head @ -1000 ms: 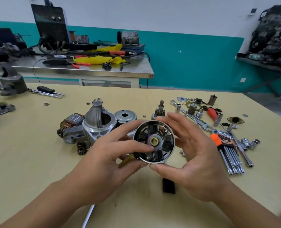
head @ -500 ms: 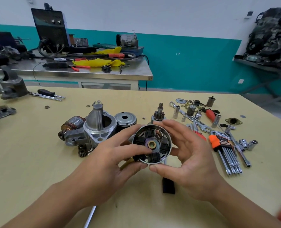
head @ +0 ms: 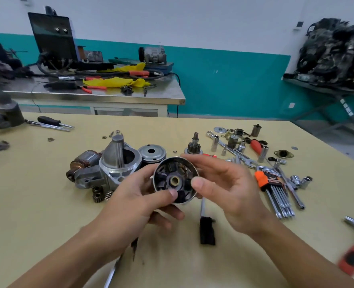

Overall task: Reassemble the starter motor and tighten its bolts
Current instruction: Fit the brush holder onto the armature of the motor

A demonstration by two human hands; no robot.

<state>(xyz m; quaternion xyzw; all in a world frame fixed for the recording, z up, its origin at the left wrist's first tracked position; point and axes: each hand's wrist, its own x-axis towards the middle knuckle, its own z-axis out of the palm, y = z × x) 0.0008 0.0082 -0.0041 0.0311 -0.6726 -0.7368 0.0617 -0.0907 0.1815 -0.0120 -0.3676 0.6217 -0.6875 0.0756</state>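
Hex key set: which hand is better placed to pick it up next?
Right, probably. The hex key set lies on the table just beside the right hand, which only pinches the rim of the brush holder; the left hand grips it from below.

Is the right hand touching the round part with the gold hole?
Touching. In the head view the right hand rests its thumb on the round part, fingers over its top edge.

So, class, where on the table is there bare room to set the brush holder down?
Bare table: near left, in front of the housing, left of the left hand; between hex keys and ratchet. Crowded: far right, among sockets and spanners.
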